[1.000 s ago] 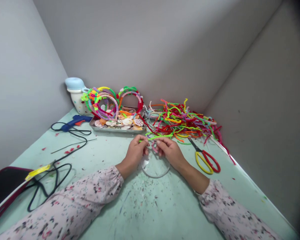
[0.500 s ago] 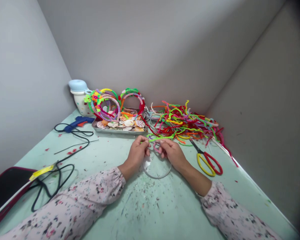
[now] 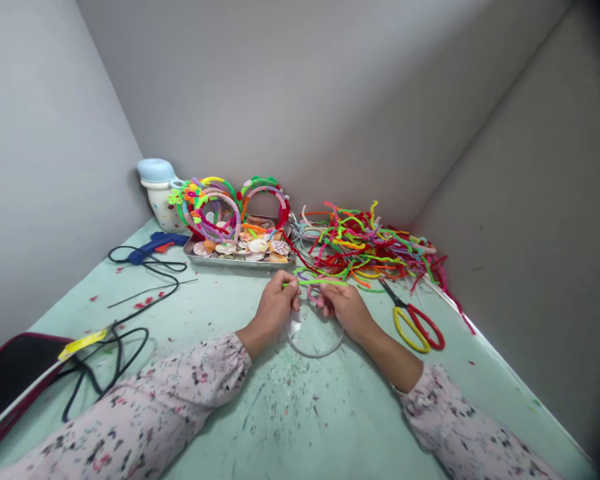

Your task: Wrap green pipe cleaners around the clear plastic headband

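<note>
On the pale green surface (image 3: 300, 413), a blue hot-glue gun (image 3: 155, 244) lies at ten o'clock from the hands, and a metal tray of seashells (image 3: 240, 261) sits at eleven. The left hand (image 3: 275, 310) has its fingers (image 3: 287, 281) pinched on a lime-green pipe cleaner (image 3: 320, 281), which runs across towards the right hand (image 3: 345, 310). Those fingers (image 3: 327, 292) press together on what seems a pink pipe cleaner (image 3: 316, 297), though the view of it is poor. A clear plastic ring (image 3: 314, 350) lies at six o'clock from the lime-green pipe cleaner. A tangled heap of multicoloured pipe cleaners (image 3: 365, 247) lies at one o'clock, and scissors with red and yellow handles (image 3: 413, 327) lie at three.
</note>
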`<state>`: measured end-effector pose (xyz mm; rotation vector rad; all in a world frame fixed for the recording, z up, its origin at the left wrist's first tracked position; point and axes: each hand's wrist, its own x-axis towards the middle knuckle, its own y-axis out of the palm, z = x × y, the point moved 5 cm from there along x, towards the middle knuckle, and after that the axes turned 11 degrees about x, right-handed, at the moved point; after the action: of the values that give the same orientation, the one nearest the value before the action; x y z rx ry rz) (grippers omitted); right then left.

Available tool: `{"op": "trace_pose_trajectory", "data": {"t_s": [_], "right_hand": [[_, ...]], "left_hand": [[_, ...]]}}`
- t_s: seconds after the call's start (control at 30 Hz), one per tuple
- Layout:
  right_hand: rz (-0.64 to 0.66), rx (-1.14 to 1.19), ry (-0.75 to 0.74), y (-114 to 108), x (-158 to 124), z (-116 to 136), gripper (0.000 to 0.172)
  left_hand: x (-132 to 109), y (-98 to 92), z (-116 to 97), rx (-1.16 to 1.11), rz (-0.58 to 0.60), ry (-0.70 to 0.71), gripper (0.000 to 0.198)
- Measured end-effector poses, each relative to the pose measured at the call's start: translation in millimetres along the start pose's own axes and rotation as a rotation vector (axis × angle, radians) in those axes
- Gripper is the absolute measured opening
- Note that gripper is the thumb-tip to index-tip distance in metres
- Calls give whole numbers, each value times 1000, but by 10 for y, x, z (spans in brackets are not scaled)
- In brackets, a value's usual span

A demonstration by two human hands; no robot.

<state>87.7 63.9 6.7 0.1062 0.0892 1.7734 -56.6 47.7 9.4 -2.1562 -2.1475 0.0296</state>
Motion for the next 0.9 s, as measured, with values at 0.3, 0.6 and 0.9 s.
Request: {"op": "trace_pose_trajectory", "data": {"t_s": [0.3, 0.6, 0.9], "right_hand": [[4, -3, -30, -8, -13, 27, 25], [-23, 101, 14, -63, 13, -26, 25], [-47, 116, 16, -76, 19, -50, 23]], "left_hand": [[4, 16, -3, -47, 8, -1, 15], [20, 4, -25, -197, 20, -67, 22], [14, 28, -20, -48, 33, -66, 17]]}}
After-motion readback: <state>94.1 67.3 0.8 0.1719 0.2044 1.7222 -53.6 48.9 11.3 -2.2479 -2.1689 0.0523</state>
